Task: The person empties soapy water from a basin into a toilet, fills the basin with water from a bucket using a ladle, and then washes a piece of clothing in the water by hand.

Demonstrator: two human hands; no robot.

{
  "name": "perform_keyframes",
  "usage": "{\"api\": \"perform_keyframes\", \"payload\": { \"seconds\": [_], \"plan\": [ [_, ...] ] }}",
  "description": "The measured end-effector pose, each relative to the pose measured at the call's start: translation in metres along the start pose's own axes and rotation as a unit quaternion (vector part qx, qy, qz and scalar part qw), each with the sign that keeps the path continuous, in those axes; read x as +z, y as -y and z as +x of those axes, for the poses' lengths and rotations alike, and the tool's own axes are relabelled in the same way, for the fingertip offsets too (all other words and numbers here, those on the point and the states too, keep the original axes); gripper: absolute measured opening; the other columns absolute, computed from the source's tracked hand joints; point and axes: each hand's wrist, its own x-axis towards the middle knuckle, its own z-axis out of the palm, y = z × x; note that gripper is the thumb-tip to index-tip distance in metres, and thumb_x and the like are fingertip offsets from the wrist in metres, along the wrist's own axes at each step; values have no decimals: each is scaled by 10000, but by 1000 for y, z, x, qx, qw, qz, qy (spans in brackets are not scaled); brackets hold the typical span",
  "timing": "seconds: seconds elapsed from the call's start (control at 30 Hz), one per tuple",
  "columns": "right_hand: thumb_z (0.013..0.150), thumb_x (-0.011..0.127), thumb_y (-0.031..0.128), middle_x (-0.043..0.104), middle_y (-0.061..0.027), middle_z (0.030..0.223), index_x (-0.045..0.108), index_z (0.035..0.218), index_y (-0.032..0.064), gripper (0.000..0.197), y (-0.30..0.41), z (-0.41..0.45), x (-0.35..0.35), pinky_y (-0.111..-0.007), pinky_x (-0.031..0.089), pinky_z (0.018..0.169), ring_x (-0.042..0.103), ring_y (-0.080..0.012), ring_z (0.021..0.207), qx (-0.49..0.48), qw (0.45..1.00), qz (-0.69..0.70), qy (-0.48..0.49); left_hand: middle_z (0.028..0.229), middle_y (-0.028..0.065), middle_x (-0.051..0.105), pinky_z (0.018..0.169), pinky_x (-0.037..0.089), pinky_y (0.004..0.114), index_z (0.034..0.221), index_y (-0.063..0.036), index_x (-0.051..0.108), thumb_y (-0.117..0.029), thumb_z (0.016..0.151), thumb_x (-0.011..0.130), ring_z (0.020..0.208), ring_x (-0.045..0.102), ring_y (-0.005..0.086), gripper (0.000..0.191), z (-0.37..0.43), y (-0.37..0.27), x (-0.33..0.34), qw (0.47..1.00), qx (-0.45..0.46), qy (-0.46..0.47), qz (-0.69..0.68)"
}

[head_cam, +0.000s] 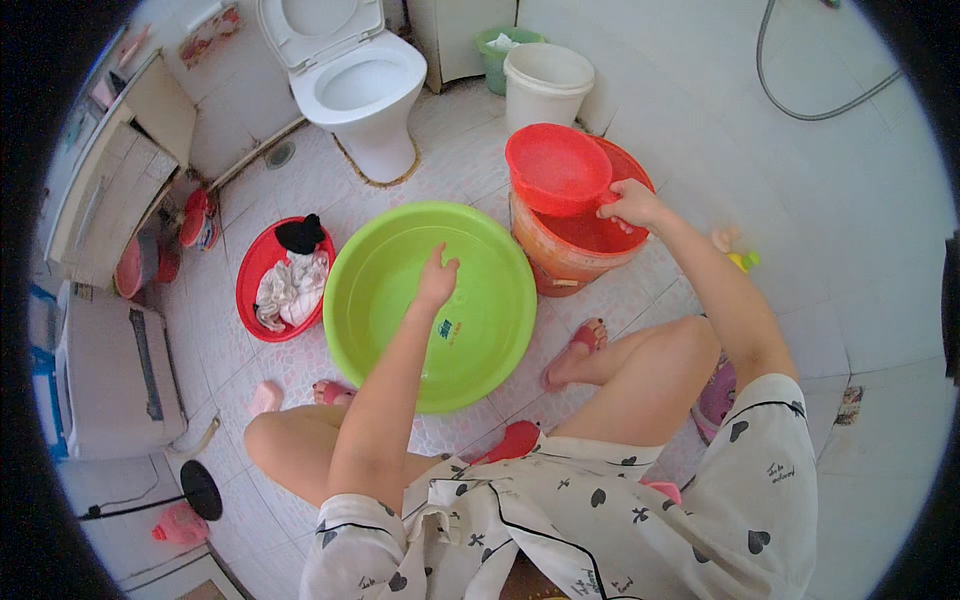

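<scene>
My right hand (634,207) grips the handle of a red plastic water dipper (559,166). The dipper is over the rim of an orange-red bucket (574,259); whether they touch is hard to tell. Over the wide green plastic basin (390,244) hangs my left hand (438,276), holding nothing, its index finger extended and thumb apart. The basin stands on the floor between my feet and bears a printed label inside. Against its left side is a red basin (246,300) with white cloth (296,285) and a black cloth item (300,234) in it.
Ahead stands a white toilet (367,82) with its lid raised. A white bucket (547,82) and a green bin (495,71) are behind the orange-red bucket. A washing machine (116,367) is at left. A pink soap-like block (265,397) lies near my left foot. A shower hose (795,112) hangs at right.
</scene>
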Motion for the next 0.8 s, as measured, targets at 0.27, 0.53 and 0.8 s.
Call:
{"api": "perform_keyframes", "payload": {
  "seconds": [0.27,0.53,0.8],
  "plan": [
    [657,638,106,541,-28,578,587,771,20,151,47,-19,50,-257,374,409,469,-103,435,-61,997,9,55,1097,157,517,892,340,306,1193,-21,435,-220,799,468,1044,465,232,443,-30,13,-52,989,-54,-3,-135],
    [649,663,198,579,-72,635,593,814,29,246,37,-4,148,-291,436,512,552,-156,529,-73,994,-23,83,1071,36,521,847,359,326,1166,-131,480,-278,848,408,995,469,156,358,-56,27,-78,946,-160,-11,-283],
    [644,659,299,614,-116,791,602,871,77,322,17,-7,200,-384,451,659,595,-260,766,-115,975,-181,55,1101,52,489,846,369,376,1172,-131,429,-386,859,350,997,462,185,411,-68,45,-67,893,-249,8,-375]
  ]
}}
